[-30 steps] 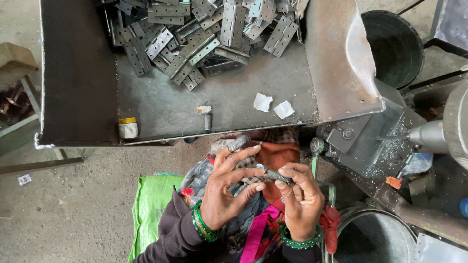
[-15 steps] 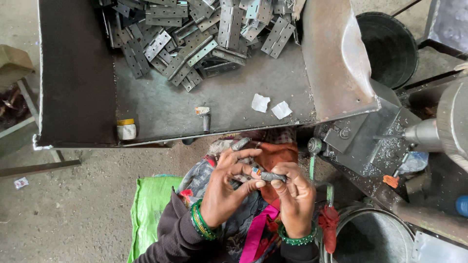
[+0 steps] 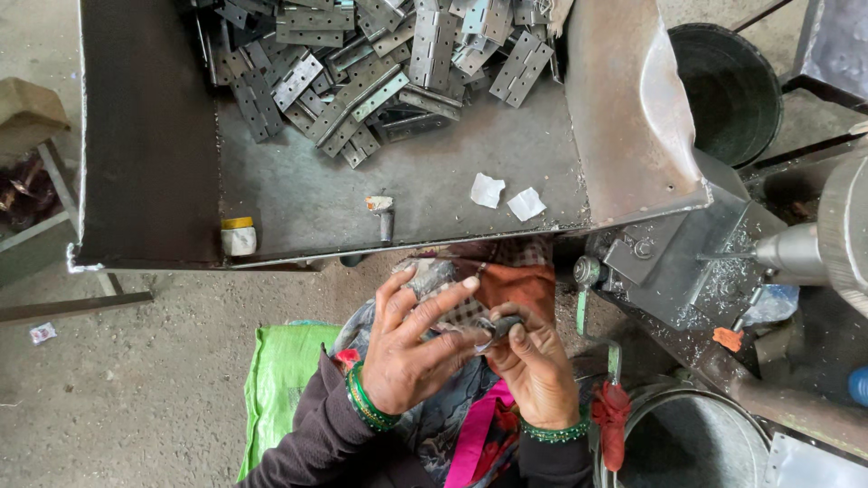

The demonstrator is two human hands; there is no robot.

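1. Two hands meet over the lap, below the near edge of the metal tray (image 3: 145,181); both pinch one small metal hinge piece (image 3: 500,327) between them.
2. Left hand (image 3: 411,352): fingers spread, fingertips closed on the piece's left end, green bangles at wrist.
3. Right hand (image 3: 535,370): thumb and fingers curled round the piece from below and right, green bangle at wrist.
4. Piece is partly hidden by fingers; exact shape hard to tell.
5. Pile of grey metal hinges (image 3: 380,63) fills the tray's far side, spreading toward the middle.
6. Small yellow-capped jar (image 3: 239,237) stands at the tray's near edge, left part.
7. Two white paper scraps (image 3: 506,197) lie near the tray's near-right corner.
8. Drilling machine (image 3: 723,262) sits just right of the tray; dark bucket (image 3: 728,86) beyond it, metal pail (image 3: 687,443) at bottom right.
9. Green sack (image 3: 280,380) lies on the floor under the left arm.
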